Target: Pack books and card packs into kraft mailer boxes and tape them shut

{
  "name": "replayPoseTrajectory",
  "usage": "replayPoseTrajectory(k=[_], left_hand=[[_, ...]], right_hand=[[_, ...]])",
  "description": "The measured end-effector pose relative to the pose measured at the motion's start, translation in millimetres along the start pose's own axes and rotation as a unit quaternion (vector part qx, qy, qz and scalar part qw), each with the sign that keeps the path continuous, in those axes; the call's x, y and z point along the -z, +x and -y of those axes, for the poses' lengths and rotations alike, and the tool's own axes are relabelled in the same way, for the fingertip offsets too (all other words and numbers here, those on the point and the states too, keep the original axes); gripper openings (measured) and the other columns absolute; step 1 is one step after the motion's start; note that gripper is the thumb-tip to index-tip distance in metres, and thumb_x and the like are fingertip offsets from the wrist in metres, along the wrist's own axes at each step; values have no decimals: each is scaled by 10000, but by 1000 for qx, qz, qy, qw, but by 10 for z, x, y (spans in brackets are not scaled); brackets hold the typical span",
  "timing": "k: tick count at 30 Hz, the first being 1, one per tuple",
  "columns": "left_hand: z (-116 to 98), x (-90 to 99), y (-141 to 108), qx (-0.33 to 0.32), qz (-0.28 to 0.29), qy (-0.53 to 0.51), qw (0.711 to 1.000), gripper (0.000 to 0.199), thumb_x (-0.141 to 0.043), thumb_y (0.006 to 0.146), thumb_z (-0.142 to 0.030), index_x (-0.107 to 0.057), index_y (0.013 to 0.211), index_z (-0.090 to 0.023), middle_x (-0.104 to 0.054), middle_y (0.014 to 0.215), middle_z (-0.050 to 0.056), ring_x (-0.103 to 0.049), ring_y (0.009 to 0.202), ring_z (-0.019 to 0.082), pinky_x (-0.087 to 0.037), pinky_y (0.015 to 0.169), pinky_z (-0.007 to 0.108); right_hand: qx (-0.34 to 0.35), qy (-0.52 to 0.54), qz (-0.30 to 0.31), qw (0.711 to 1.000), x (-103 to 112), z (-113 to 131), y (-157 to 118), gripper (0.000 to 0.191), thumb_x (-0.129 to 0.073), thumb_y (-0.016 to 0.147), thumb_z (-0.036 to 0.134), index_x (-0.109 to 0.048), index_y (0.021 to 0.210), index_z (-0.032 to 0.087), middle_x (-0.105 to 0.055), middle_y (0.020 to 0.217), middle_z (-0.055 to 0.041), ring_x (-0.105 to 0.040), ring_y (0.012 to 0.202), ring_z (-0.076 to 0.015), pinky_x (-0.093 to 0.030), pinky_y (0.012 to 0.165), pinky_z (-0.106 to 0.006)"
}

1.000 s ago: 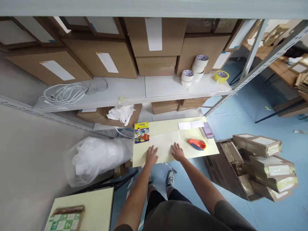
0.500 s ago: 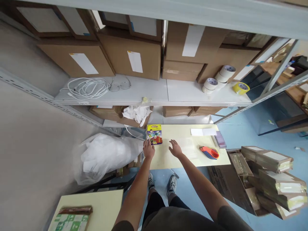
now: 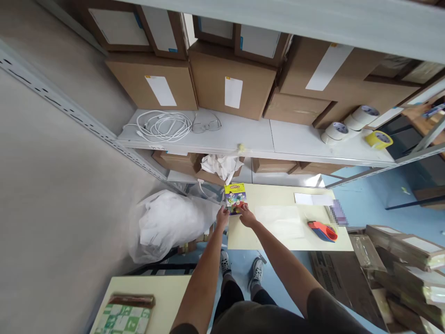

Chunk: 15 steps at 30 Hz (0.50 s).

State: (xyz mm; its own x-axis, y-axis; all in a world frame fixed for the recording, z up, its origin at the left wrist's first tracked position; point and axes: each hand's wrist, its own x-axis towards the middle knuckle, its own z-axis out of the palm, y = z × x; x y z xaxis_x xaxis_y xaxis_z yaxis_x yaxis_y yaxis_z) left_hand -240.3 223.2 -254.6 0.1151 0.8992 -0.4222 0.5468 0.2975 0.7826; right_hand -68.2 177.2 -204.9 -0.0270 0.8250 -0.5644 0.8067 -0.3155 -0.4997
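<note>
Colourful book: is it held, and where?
The book has the left hand at its lower left corner, the right hand on its lower right; grip cannot be confirmed.

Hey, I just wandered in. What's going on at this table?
A person stands at a pale yellow table with both hands at a colourful book. The left hand is at its lower left corner and the right hand at its lower right; how firmly either grips is hard to tell. The book lies at the table's left end. To its right are a thin, translucent sheet, a folded white paper and an orange-and-blue tool.
</note>
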Motion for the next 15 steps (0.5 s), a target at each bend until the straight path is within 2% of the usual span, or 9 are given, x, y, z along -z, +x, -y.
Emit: replayPoseTrajectory(k=[3, 5, 7, 9, 12, 15], left_hand=[[26, 73, -49, 23, -3, -41, 999, 418, -644, 882, -262, -650, 1290, -168, -771, 1158, 102, -740, 944, 194, -581, 840, 295], [29, 137, -134, 25, 11, -70, 997, 416, -630, 890, -255, -633, 1300, -185, -750, 1246, 102, -749, 914, 180, -594, 766, 278], [17, 218, -246, 10, 44, -101, 994, 433, -603, 905, -262, -608, 1336, -209, -732, 1319, 90, -756, 930, 176, -604, 729, 266], [-14, 296, -369, -7, 71, -127, 989, 456, -584, 911, -267, -594, 1364, -212, -714, 1374, 92, -758, 973, 185, -616, 739, 268], [-95, 328, -550, -20, 87, -120, 989, 487, -583, 907, -276, -603, 1388, -202, -710, 1394, 105, -754, 1026, 204, -621, 773, 278], [-194, 153, -734, -19, 99, -106, 989, 489, -613, 891, -273, -635, 1375, -205, -736, 1354, 101, -753, 1032, 218, -620, 786, 294]], right_hand=[[20, 43, -7, 999, 32, -45, -50, 794, -560, 886, 116, -399, 1656, 226, -349, 1733, -130, -315, 1603, -333, -410, 1218, -469], [14, 99, -41, 994, 67, -94, -90, 739, -592, 901, 160, -452, 1623, 234, -488, 1651, -127, -485, 1501, -327, -455, 1183, -460], [-16, 174, -94, 980, 110, -157, -143, 681, -638, 918, 253, -500, 1585, 249, -584, 1569, -115, -567, 1427, -321, -486, 1156, -456], [-60, 277, -134, 950, 151, -237, -221, 662, -697, 906, 384, -546, 1536, 248, -634, 1508, -116, -599, 1393, -319, -530, 1107, -445], [-74, 448, -137, 881, 170, -405, -409, 710, -775, 808, 592, -638, 1383, 197, -752, 1295, -134, -715, 1212, -318, -607, 961, -418], [-43, 532, -149, 832, 114, -656, -677, 680, -817, 681, 720, -694, 1074, 180, -811, 1022, -113, -775, 999, -311, -630, 844, -393]])
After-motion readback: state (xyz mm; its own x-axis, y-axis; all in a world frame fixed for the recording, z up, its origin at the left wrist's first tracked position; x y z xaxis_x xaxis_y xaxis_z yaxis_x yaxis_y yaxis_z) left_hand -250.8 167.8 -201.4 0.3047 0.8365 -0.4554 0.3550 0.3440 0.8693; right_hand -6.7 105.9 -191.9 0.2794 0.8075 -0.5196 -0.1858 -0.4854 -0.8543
